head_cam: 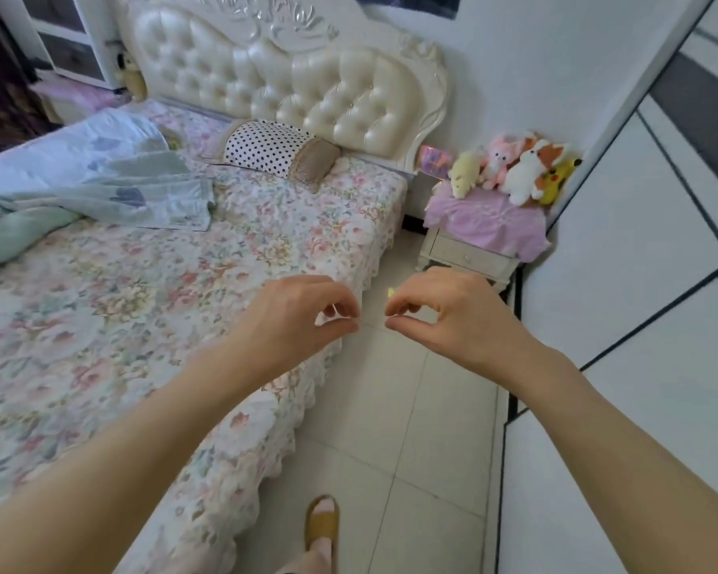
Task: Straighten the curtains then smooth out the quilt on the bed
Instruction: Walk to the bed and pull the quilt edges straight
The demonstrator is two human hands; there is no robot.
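Note:
A pale green and blue quilt [100, 188] lies rumpled on the far left of the bed, its near corner folded over the floral bedspread [142, 304]. A dark patterned curtain [1, 76] hangs at the far left edge, mostly cut off. My left hand [299, 316] hovers over the bed's right edge with fingers loosely curled toward the thumb, holding nothing. My right hand [444, 312] hovers over the floor tiles beside it in the same loose curl, also holding nothing. The two hands are close together but apart.
A polka-dot pillow [270, 153] leans against the cream tufted headboard [291, 76]. A nightstand [465, 254] with a pink cloth carries several plush toys [515, 171]. White panelled wardrobe doors [639, 283] line the right. My foot in a yellow slipper [322, 528] stands in the narrow tiled aisle.

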